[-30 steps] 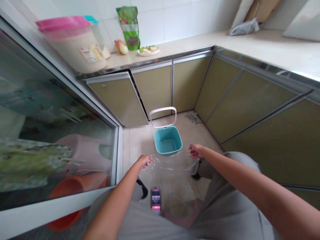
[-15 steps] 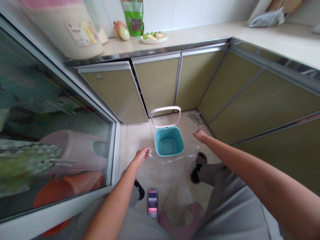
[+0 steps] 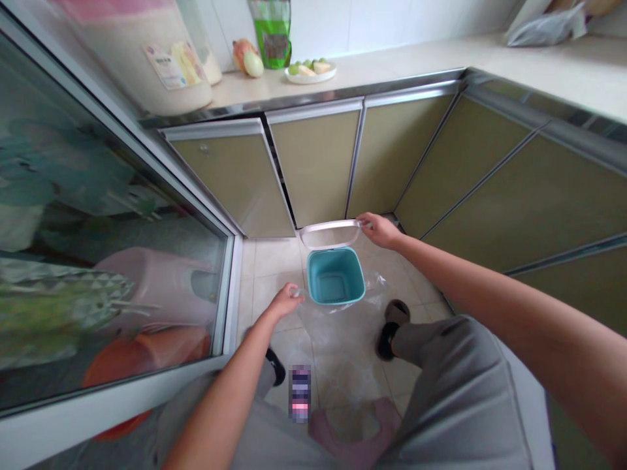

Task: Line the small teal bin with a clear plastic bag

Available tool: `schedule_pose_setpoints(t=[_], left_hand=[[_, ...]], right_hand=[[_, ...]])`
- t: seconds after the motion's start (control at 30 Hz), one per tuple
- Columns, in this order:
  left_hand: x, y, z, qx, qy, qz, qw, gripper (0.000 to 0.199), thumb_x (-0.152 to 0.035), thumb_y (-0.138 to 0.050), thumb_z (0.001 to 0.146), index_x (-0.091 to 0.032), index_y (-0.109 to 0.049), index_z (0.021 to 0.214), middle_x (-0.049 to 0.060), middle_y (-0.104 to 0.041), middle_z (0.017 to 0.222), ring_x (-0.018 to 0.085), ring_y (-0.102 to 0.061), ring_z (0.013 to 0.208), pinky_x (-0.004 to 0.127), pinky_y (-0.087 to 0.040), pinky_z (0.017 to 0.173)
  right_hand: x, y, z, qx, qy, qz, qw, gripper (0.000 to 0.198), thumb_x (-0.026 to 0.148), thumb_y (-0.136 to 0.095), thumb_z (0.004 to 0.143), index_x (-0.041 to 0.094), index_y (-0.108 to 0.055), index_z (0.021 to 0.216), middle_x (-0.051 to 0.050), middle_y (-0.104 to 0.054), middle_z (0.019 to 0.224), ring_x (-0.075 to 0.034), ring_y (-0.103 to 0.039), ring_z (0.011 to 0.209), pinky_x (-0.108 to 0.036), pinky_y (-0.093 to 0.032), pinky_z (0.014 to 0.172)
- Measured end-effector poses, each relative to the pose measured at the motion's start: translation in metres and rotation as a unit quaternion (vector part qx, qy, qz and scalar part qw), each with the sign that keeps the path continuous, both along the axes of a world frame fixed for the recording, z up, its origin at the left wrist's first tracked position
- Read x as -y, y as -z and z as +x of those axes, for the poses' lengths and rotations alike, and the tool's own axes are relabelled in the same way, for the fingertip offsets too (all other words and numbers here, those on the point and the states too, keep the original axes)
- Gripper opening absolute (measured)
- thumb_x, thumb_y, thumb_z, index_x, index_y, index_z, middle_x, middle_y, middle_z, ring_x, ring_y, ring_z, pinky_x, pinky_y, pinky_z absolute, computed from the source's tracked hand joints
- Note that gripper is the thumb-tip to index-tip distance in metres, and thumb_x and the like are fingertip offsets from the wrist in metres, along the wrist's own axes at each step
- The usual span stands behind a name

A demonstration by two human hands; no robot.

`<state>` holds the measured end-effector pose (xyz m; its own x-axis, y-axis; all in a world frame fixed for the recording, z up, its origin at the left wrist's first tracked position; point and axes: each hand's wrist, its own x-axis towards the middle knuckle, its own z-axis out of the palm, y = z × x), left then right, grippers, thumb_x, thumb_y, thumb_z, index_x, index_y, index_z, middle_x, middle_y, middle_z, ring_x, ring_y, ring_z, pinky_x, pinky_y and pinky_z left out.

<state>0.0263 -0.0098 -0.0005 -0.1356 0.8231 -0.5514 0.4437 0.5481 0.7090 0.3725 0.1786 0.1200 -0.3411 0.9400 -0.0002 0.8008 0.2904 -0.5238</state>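
A teal trash can [image 3: 337, 301] stands on the tiled floor, its inside facing up at me. Hinged at its back rim, a pale pink ring [image 3: 329, 226] leans back toward the cabinets. My right hand [image 3: 381, 231] is closed on the ring's right corner, thumb and fingers pinching it. My left hand [image 3: 287, 301], left of the can, pinches the edge of a clear plastic bag [image 3: 326, 320]. That thin bag spreads over the floor in front of the can, with a crumpled part to its right.
Beige cabinets [image 3: 313, 163] close in behind and to the right. At left runs a glass door [image 3: 147, 261]. The counter [image 3: 406, 68] bears a plate of fruit [image 3: 310, 72], onions [image 3: 249, 59] and a green pouch [image 3: 273, 39]. My feet, in dark slippers [image 3: 386, 343], flank the floor before me.
My right hand has let go of the bag's right side and moved up and left onto the pink ring. The ring leans further back. My left hand still pinches the bag.
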Motion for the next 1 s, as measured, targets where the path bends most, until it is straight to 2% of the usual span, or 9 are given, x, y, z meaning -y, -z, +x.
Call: schedule_pose_setpoints(t=[0.1, 0.2, 0.37, 0.47, 0.57, 0.7, 0.8, 0.9, 1.0], left_hand=[[0.007, 0.004, 0.0, -0.035, 0.051, -0.03, 0.998, 0.05, -0.023, -0.081, 0.071, -0.02, -0.062, 0.117, -0.008, -0.053, 0.068, 0.011, -0.048, 0.058, 0.022, -0.037, 0.058], [0.009, 0.005, 0.001, -0.025, 0.067, -0.029, 0.997, 0.049, -0.012, -0.078, 0.07, -0.019, -0.063, 0.116, -0.008, -0.052, 0.066, 0.01, -0.048, 0.055, 0.021, -0.036, 0.057], [-0.001, -0.001, -0.004, -0.036, 0.017, 0.016, 0.999, 0.036, -0.01, -0.074, 0.073, -0.019, -0.065, 0.107, -0.004, -0.058, 0.071, 0.011, -0.05, 0.055, 0.022, -0.038, 0.057], [-0.01, -0.005, -0.011, -0.054, -0.031, 0.068, 0.996, 0.031, -0.013, -0.074, 0.075, -0.02, -0.067, 0.105, -0.001, -0.062, 0.078, 0.012, -0.054, 0.059, 0.024, -0.041, 0.06], [-0.014, -0.015, -0.014, -0.105, -0.038, 0.129, 0.985, 0.026, -0.016, -0.074, 0.078, -0.02, -0.067, 0.103, 0.003, -0.067, 0.09, 0.015, -0.06, 0.071, 0.026, -0.046, 0.07], [-0.006, -0.041, 0.003, -0.181, 0.024, 0.198, 0.963, 0.021, -0.021, -0.071, 0.083, -0.021, -0.069, 0.104, 0.008, -0.068, 0.108, 0.019, -0.063, 0.092, 0.029, -0.046, 0.083], [0.013, -0.056, 0.028, -0.16, 0.106, 0.193, 0.962, 0.019, -0.027, -0.065, 0.088, -0.022, -0.07, 0.106, 0.005, -0.069, 0.095, 0.018, -0.061, 0.082, 0.028, -0.045, 0.078], [0.037, -0.051, 0.051, -0.088, 0.22, 0.139, 0.961, 0.014, -0.03, -0.064, 0.087, -0.023, -0.072, 0.095, 0.001, -0.066, 0.075, 0.017, -0.057, 0.07, 0.026, -0.043, 0.07], [0.062, -0.03, 0.064, -0.06, 0.289, 0.073, 0.953, 0.006, -0.027, -0.071, 0.08, -0.021, -0.072, 0.08, 0.0, -0.066, 0.072, 0.017, -0.058, 0.07, 0.026, -0.043, 0.07]], right_hand=[[0.04, 0.002, 0.007, 0.055, -0.025, -0.006, 0.998, 0.029, 0.035, -0.06, 0.099, 0.019, -0.072, 0.12, -0.01, -0.072, 0.118, -0.02, -0.065, 0.093, -0.028, -0.05, 0.085], [0.077, 0.016, 0.011, 0.132, -0.076, -0.028, 0.988, 0.027, 0.037, -0.059, 0.098, 0.024, -0.074, 0.115, -0.01, -0.07, 0.122, -0.021, -0.067, 0.094, -0.028, -0.048, 0.083], [0.117, 0.061, 0.01, 0.222, -0.149, -0.084, 0.96, 0.028, 0.027, -0.054, 0.098, 0.024, -0.075, 0.117, -0.014, -0.068, 0.126, -0.027, -0.069, 0.103, -0.033, -0.049, 0.087], [0.133, 0.086, 0.007, 0.221, -0.123, -0.134, 0.958, 0.036, 0.023, -0.06, 0.094, 0.025, -0.071, 0.128, -0.014, -0.066, 0.134, -0.028, -0.067, 0.112, -0.034, -0.049, 0.092], [0.149, 0.096, 0.004, 0.207, -0.109, -0.171, 0.957, 0.039, 0.026, -0.063, 0.092, 0.026, -0.07, 0.13, -0.012, -0.068, 0.133, -0.028, -0.067, 0.114, -0.033, -0.049, 0.092], [0.178, 0.085, 0.002, 0.214, -0.146, -0.237, 0.936, 0.027, 0.033, -0.062, 0.093, 0.023, -0.077, 0.113, -0.013, -0.075, 0.116, -0.03, -0.069, 0.109, -0.034, -0.049, 0.089], [0.204, 0.071, 0.002, 0.204, -0.19, -0.271, 0.921, 0.027, 0.037, -0.06, 0.094, 0.023, -0.079, 0.106, -0.013, -0.077, 0.11, -0.03, -0.07, 0.105, -0.034, -0.049, 0.086], [0.229, 0.067, -0.001, 0.171, -0.201, -0.291, 0.919, 0.027, 0.039, -0.058, 0.095, 0.023, -0.079, 0.101, -0.011, -0.077, 0.105, -0.029, -0.071, 0.1, -0.033, -0.05, 0.082], [0.246, 0.077, -0.004, 0.151, -0.193, -0.301, 0.922, 0.024, 0.037, -0.059, 0.094, 0.022, -0.078, 0.092, -0.01, -0.077, 0.1, -0.026, -0.071, 0.097, -0.031, -0.05, 0.081]])
